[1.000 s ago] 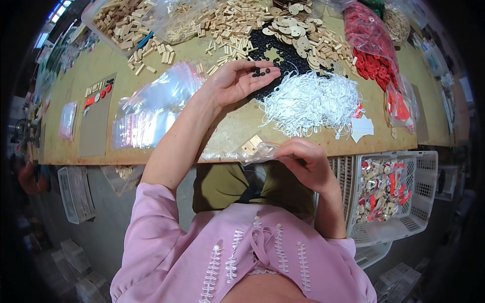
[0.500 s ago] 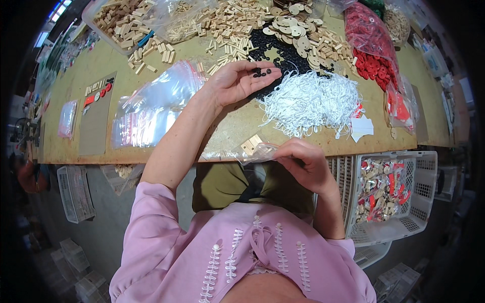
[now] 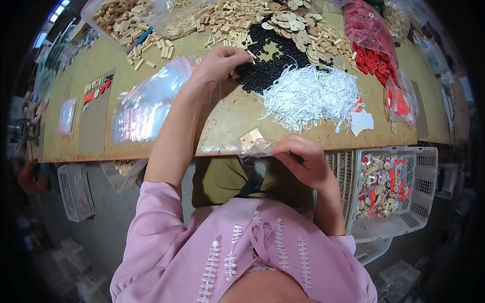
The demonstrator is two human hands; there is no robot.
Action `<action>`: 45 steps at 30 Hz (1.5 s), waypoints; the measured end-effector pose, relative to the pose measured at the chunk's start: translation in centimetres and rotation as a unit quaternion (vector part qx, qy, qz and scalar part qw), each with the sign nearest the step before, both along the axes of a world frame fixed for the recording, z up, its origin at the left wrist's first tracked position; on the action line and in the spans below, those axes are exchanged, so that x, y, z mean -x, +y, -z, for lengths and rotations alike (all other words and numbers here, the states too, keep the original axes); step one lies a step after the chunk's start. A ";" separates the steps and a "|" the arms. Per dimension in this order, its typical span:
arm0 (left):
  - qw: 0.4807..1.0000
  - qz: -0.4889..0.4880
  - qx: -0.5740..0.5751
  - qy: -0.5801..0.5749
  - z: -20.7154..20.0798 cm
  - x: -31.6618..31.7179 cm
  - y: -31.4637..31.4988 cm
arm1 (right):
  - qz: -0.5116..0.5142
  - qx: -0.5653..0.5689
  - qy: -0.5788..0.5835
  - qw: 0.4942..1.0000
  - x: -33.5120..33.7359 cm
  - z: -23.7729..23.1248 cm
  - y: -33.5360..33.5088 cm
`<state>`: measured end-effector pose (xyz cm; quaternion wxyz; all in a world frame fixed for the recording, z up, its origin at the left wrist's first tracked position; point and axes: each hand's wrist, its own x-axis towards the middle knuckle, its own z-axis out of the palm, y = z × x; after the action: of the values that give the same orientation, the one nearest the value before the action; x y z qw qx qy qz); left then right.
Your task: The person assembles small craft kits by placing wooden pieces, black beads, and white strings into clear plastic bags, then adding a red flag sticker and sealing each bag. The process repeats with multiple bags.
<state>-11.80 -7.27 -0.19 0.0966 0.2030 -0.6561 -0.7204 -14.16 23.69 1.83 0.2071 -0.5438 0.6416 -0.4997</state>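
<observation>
My left hand (image 3: 221, 64) is closed, its fingers curled in at the left edge of a spread of small black beads (image 3: 257, 78). A pale wooden stick (image 3: 251, 55) shows at its fingertips, but whatever lies inside the fingers is hidden. At the table's front edge my right hand (image 3: 303, 156) pinches the mouth of a clear zip bag (image 3: 262, 148). Small wooden blocks (image 3: 251, 137) with dark holes show at the bag's far end. Beyond the right hand lies a heap of white looped cords (image 3: 310, 101).
Wooden sticks (image 3: 227, 33), wooden discs (image 3: 298, 30) and red discs (image 3: 371, 65) are heaped at the back. Empty zip bags (image 3: 146, 108) and a board with sample parts (image 3: 93, 121) lie left. A white crate (image 3: 422, 197) of filled bags stands below right.
My left hand was open, palm up, with several black beads on its fingers. It has turned over, closed and shifted slightly left and away. My right hand stays on the bag.
</observation>
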 end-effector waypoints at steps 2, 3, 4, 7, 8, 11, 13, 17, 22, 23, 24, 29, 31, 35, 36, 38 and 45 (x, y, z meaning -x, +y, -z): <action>0.992 0.002 0.130 0.005 0.7 0.1 0.3 | 0.000 0.004 -0.001 1.000 -0.1 0.0 0.0; 0.980 0.022 0.195 0.014 1.0 0.2 0.1 | 0.001 0.003 -0.001 1.000 -0.2 0.0 0.1; 0.965 0.042 0.260 0.023 0.9 0.3 0.2 | 0.003 0.002 0.000 1.000 -0.2 -0.1 0.1; 0.922 0.024 0.383 -0.045 0.2 0.1 1.2 | 0.004 -0.001 0.006 1.000 -0.3 -0.2 0.2; 0.906 0.015 0.419 -0.061 -0.1 -0.1 1.6 | 0.003 -0.001 0.009 1.000 -0.4 -0.2 0.2; 0.890 -0.021 0.454 -0.038 0.5 -0.1 2.0 | 0.008 -0.005 0.013 1.000 -0.7 -0.5 0.2; 0.890 -0.025 0.452 -0.054 0.3 -0.3 1.9 | 0.011 -0.003 0.014 1.000 -0.9 -0.7 0.2; 0.864 -0.024 0.499 -0.056 0.5 -0.2 2.4 | 0.011 -0.003 0.014 1.000 -1.1 -1.1 0.1; 0.870 -0.009 0.490 -0.047 0.7 0.0 2.1 | 0.009 0.011 0.023 1.000 -1.3 -1.4 -0.1; 0.872 -0.007 0.489 -0.038 0.8 0.1 2.0 | 0.007 0.014 0.026 1.000 -1.3 -1.5 -0.2; 0.876 -0.007 0.481 -0.040 0.9 0.1 1.9 | 0.005 0.014 0.030 0.999 -1.3 -1.5 -0.2; 0.900 -0.025 0.435 -0.027 1.1 0.3 1.9 | -0.002 0.013 0.045 0.999 -1.4 -2.0 -0.4; 0.910 -0.033 0.414 -0.003 0.4 0.1 2.0 | -0.001 0.012 0.043 0.999 -1.4 -2.2 -0.4; 0.900 0.004 0.436 -0.013 0.9 0.3 2.1 | -0.003 0.013 0.045 0.999 -1.4 -2.1 -0.5; 0.892 -0.004 0.453 -0.008 1.3 0.5 2.2 | -0.003 0.011 0.045 0.999 -1.5 -2.2 -0.5; 0.874 -0.020 0.486 0.001 1.8 0.8 2.3 | -0.004 0.008 0.044 0.999 -1.5 -2.3 -0.6; 0.898 -0.034 0.439 0.018 1.7 0.8 2.3 | -0.002 0.007 0.042 0.999 -1.5 -2.3 -0.6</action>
<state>-12.64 -4.98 -1.89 0.2123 0.1496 -0.8964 -0.3593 -12.64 23.04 4.13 0.1774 -0.5672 0.6449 -0.4805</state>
